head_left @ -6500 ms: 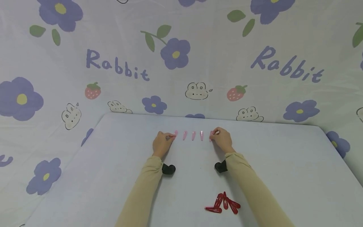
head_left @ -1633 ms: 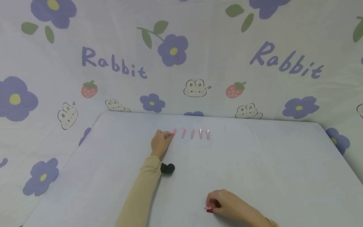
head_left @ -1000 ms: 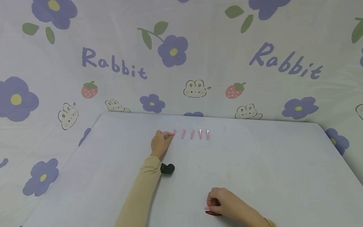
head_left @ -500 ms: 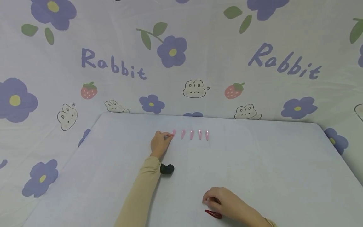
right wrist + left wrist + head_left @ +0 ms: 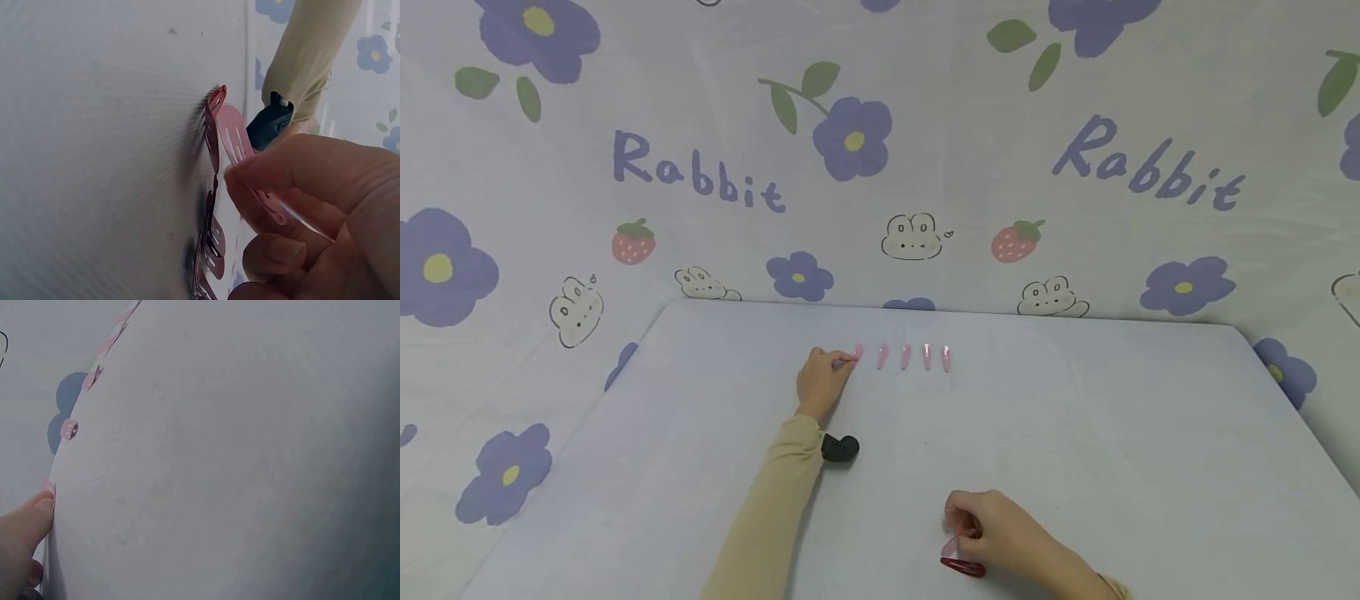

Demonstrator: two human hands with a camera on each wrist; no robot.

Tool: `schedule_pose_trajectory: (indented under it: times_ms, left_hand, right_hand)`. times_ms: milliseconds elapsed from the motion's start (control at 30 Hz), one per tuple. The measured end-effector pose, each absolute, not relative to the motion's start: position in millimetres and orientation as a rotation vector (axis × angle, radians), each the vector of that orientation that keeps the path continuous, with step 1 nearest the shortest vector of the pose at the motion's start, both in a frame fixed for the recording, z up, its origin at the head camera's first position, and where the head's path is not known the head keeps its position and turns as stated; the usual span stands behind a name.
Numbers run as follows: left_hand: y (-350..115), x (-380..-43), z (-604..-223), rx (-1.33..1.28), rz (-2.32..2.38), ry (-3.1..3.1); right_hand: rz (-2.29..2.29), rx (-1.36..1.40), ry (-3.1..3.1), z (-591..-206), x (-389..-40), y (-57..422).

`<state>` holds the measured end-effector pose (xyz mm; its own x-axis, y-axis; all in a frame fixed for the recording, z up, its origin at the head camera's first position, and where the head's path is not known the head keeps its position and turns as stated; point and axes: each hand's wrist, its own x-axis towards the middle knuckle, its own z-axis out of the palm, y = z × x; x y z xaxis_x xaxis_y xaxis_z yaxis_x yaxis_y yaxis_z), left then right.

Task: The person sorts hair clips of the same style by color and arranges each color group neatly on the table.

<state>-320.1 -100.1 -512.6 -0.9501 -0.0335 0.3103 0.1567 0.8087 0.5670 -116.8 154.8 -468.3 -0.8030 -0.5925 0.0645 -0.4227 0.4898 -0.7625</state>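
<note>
At the left end of the pink clip row [image 5: 906,357], head view: left hand [image 5: 822,383] pinching end clip [image 5: 860,352]; nearer than that row, right hand [image 5: 1006,533] pinching loose pink clip [image 5: 951,547] by red clip [image 5: 962,567]. Left wrist: fingertips [image 5: 42,504] on end clip. Right wrist: loose pink clip tilted.

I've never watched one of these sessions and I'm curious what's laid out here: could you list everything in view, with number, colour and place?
Row of hair clips: five, pink, along the table's far part
Lifted hair clip: one, pink, between the right thumb and fingers
Red hair clips: at least three, beneath and beside the right hand; exact count hidden
Table: one, white, under the clips
Backdrop cloth: one, white with purple flowers, strawberries and rabbits, behind the table
Wrist device: one seen, black, at the left wrist
Sleeves: two, beige, on both arms
Left hand: one, pinching the row's leftmost clip
Right hand: one, near front
</note>
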Motion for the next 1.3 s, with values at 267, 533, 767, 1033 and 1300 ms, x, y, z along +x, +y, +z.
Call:
schedule_pose_trajectory:
  times_ms: [267,533,767,1033,1300]
  left_hand:
    - [-100,-321,-514,-0.074,-0.856,-2.71]
    - [-101,-320,-512,-0.075,-0.845,-2.701]
    - [-101,-318,-508,-0.076,-0.85,-2.7]
    - [-100,-321,-509,-0.076,-0.868,-2.701]
    - [-100,-320,-511,-0.091,-0.878,-2.696]
  right_hand:
    - [-1.221,-0.899,2.539,-469,-117,156]
    - [-1.384,-0.906,2.479,-471,-121,154]
    - [-1.414,-0.825,2.498,-470,-126,158]
    - [-1.41,-0.791,2.545,-470,-131,163]
    - [-1.35,-0.897,2.525,-469,-144,167]
